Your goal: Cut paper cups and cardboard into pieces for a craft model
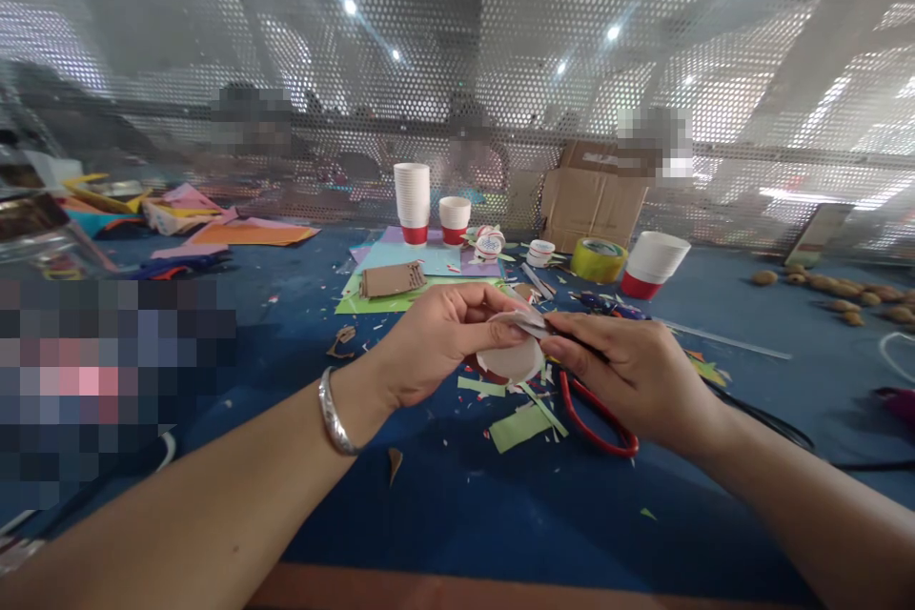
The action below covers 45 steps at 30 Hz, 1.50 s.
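Note:
My left hand is closed, pinching the edge of a small white paper cup piece that shows red at its side. A grey-white flap stands up at its rim between the two hands. My right hand is closed too, its fingertips meeting the piece from the right. A slim dark thing shows between those fingers; its kind is hidden. Just below the right hand is a red loop handle, like that of scissors; whether it joins the dark thing I cannot tell.
Green paper strips and small scraps lie under my hands. Behind are cardboard pieces, stacked paper cups, yellow tape, more cups and a cardboard box. Coloured paper lies left, brown nut-like things right.

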{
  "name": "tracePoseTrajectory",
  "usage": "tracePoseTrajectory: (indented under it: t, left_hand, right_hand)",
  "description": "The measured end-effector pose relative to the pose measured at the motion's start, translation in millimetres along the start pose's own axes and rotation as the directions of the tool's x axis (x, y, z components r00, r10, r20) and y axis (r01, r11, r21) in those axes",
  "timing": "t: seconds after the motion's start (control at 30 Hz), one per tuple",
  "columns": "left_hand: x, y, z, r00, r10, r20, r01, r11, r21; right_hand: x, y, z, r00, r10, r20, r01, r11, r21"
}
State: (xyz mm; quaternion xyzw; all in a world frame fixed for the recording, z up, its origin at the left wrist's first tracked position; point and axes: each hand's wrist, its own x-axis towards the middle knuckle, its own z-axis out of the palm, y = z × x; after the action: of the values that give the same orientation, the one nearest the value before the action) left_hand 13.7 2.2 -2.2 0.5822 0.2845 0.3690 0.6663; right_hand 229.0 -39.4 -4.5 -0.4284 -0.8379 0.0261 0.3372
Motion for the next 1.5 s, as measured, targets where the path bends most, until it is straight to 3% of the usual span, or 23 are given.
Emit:
tracePoseTrajectory:
  t: [0.37,0.63,1.1,1.5]
  left_hand:
    - [-0.4,-3.1,6.8,0.997,0.049,-0.062,-0.050,0.999,-0.016]
    - [-0.4,-1.0,5.8,0.999,-0.004,-0.038,0.002,0.998,-0.063]
    - [1.2,2.7,-6.4,0.990,-0.122,0.066,0.123,0.992,-0.006]
    - [1.9,7.6,-11.5,0.981,-0.174,0.089,0.171,0.985,0.036]
  right_hand:
    - [-2.2,6.1,3.6,0.995,-0.076,-0.067,0.070,0.994,-0.084]
    - [-2.7,5.3,3.0,0.994,-0.086,-0.073,0.081,0.994,-0.066]
    - [2.2,0.7,-1.4,0.992,0.031,0.121,-0.049,0.987,0.150]
    - [1.6,2.2,-1.7,0.990,0.044,0.134,-0.066,0.984,0.164]
